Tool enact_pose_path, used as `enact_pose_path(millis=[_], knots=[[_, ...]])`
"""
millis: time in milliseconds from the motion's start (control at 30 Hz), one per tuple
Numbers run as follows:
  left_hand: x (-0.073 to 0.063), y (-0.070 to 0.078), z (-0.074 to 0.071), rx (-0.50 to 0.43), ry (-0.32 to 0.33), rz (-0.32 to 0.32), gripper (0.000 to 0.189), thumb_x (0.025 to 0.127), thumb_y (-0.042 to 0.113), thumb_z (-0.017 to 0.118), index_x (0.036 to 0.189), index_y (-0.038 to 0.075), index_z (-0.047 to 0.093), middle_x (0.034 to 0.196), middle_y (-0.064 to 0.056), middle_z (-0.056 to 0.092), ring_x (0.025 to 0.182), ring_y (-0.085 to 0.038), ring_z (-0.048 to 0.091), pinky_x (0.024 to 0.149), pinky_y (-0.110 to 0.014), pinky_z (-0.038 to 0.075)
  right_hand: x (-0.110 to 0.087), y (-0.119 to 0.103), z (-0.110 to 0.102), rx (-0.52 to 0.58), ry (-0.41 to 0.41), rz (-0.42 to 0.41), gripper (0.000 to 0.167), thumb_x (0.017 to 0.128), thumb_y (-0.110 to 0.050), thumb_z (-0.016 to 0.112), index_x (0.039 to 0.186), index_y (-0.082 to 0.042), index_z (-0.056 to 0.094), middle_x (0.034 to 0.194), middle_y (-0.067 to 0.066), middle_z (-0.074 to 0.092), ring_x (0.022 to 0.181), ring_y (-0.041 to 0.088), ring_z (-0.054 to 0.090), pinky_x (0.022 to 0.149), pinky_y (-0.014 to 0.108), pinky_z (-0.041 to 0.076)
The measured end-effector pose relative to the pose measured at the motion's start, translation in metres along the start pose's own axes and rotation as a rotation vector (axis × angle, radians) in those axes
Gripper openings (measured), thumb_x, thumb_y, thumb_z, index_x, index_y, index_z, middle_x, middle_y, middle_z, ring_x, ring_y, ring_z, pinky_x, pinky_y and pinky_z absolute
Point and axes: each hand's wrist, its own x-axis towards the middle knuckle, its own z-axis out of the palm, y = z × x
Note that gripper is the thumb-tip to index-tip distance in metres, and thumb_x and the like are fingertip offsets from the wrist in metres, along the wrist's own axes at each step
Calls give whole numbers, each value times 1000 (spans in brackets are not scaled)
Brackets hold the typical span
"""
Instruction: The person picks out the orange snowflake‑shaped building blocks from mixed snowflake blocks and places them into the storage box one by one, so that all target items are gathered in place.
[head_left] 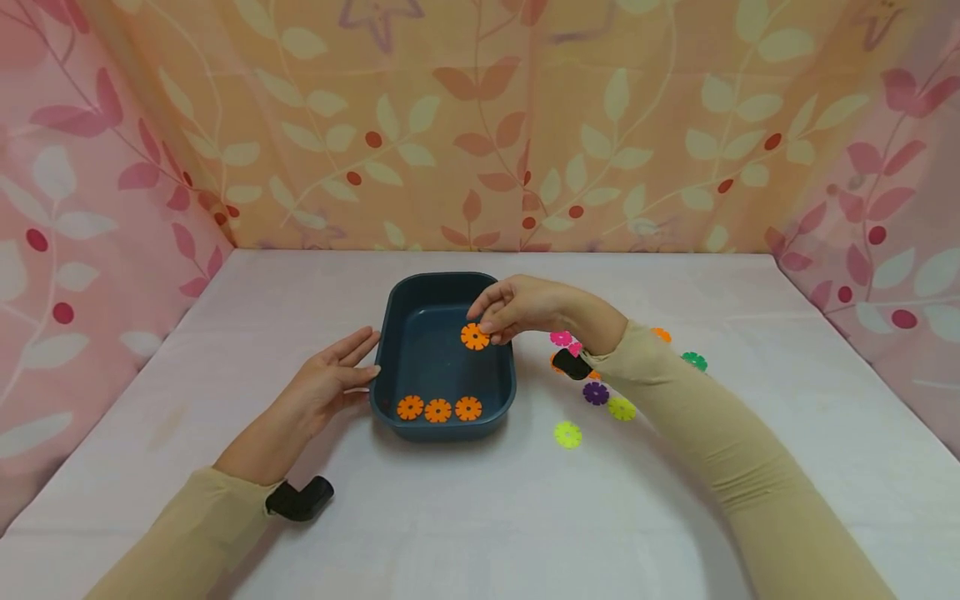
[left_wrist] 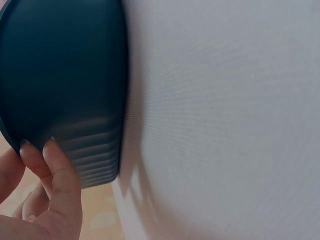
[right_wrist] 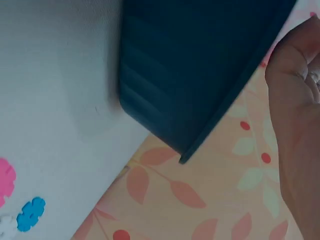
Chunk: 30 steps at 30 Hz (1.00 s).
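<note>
A dark blue plastic basin [head_left: 442, 431] stands on the table. My left hand [head_left: 327, 379] holds its left side, thumb at the rim and fingertips against the outer wall [left_wrist: 65, 75]. Over the inside of the basin, my right hand [head_left: 528, 307] pinches an orange notched plastic disc [head_left: 474, 337] between thumb and fingers. Along the near end of the basin floor lie three orange discs of the same kind, a left one [head_left: 410, 407], a middle one [head_left: 438, 411] and a right one [head_left: 468, 409]. The right wrist view shows my right hand [right_wrist: 300, 100] beside the rim, its fingertips cut off.
Right of the basin, several loose discs lie partly under my right forearm: yellow-green [head_left: 567, 434], purple [head_left: 596, 393], pink [head_left: 560, 338] and green [head_left: 694, 361]. A blue disc [right_wrist: 31, 214] shows in the right wrist view. Patterned curtains [head_left: 480, 125] enclose the white table [head_left: 450, 517].
</note>
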Motion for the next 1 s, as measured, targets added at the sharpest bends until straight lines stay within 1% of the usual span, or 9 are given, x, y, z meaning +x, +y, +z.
enact_pose_path(millis=[133, 300, 400, 600, 667, 733, 800, 1000], knots=[[0, 0, 0, 4, -4, 1, 70, 97, -1, 54, 156, 12, 20, 158, -5, 22, 77, -6, 61, 71, -25, 47, 10, 3, 8, 17, 18, -13, 25, 94, 3, 58, 118, 7, 55, 81, 5, 67, 70, 16, 61, 71, 26, 53], [1, 0, 0, 3, -2, -5, 70, 97, 0, 54, 156, 13, 20, 158, -5, 22, 77, -5, 61, 71, -25, 47, 23, 7, 18, 4, 14, -19, 27, 93, 2, 60, 119, 7, 56, 81, 5, 66, 70, 16, 61, 72, 27, 52], [0, 0, 0, -3, -1, -8, 70, 97, 0, 54, 156, 13, 20, 158, -5, 22, 77, -4, 61, 70, -25, 47, 31, 9, 24, -10, 24, -15, 27, 92, 0, 62, 119, 5, 58, 82, 5, 66, 72, 16, 61, 75, 30, 52], [1, 0, 0, -7, 9, -12, 69, 97, -1, 55, 156, 13, 21, 158, -4, 23, 75, -4, 61, 69, -24, 47, 46, 14, 32, -44, 47, -12, 29, 91, -2, 65, 119, 4, 61, 83, 5, 67, 74, 18, 61, 85, 39, 52], [1, 1, 0, -4, 13, -15, 69, 97, 0, 55, 156, 13, 21, 158, -4, 23, 75, -4, 61, 70, -25, 47, 51, 15, 35, -66, 47, -13, 29, 91, -2, 65, 119, 4, 61, 84, 6, 67, 75, 18, 61, 86, 41, 52], [1, 1, 1, 2, 14, -15, 69, 97, 0, 55, 156, 13, 21, 158, -4, 23, 76, -4, 61, 70, -25, 47, 55, 16, 37, -89, 45, -11, 29, 90, -3, 66, 118, 3, 62, 84, 6, 67, 75, 19, 61, 86, 41, 52], [0, 1, 0, 4, 11, -14, 69, 97, 0, 55, 156, 13, 20, 158, -4, 23, 76, -3, 60, 71, -26, 47, 59, 17, 40, -115, 43, -6, 28, 90, -3, 67, 117, 2, 63, 84, 6, 67, 76, 18, 61, 83, 38, 53], [1, 0, -1, 5, -9, -1, 70, 97, -1, 54, 156, 12, 19, 159, -5, 21, 76, -5, 60, 71, -25, 47, 68, 20, 46, -187, 48, 40, 24, 90, -4, 68, 113, 0, 64, 81, 4, 69, 73, 17, 62, 70, 29, 52]])
